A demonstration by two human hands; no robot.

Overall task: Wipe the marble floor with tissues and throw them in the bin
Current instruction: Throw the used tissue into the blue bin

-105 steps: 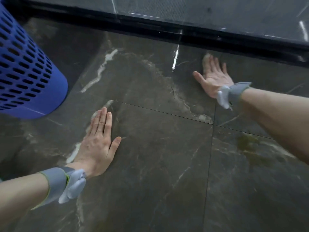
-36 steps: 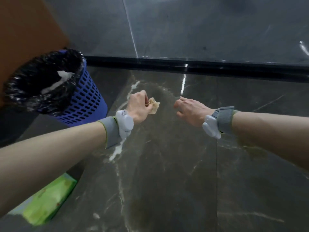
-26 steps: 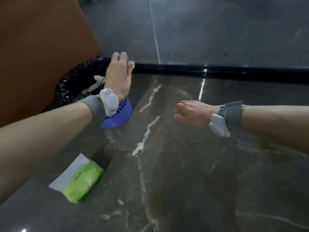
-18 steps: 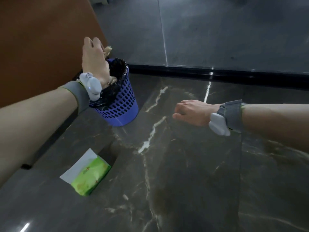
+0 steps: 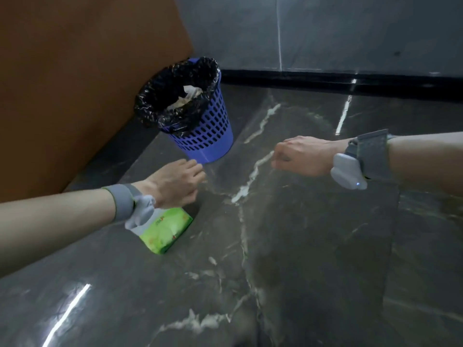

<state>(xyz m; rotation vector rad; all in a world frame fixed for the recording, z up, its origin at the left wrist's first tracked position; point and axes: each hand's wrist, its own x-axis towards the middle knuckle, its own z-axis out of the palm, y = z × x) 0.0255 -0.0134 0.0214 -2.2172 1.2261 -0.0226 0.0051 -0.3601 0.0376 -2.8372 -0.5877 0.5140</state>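
crumpled tissues (image 5: 189, 95) lie in the black-lined blue bin (image 5: 210, 136); left grip (image 5: 175, 184), fingers spread and empty, hovers over the green tissue pack (image 5: 166, 230); right grip (image 5: 300, 156) curled on nothing above the marble floor (image 5: 313, 246).

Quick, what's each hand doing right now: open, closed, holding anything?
Left hand: open, holding nothing, above the tissue pack.
Right hand: closed, fingers curled under, nothing visible in it.
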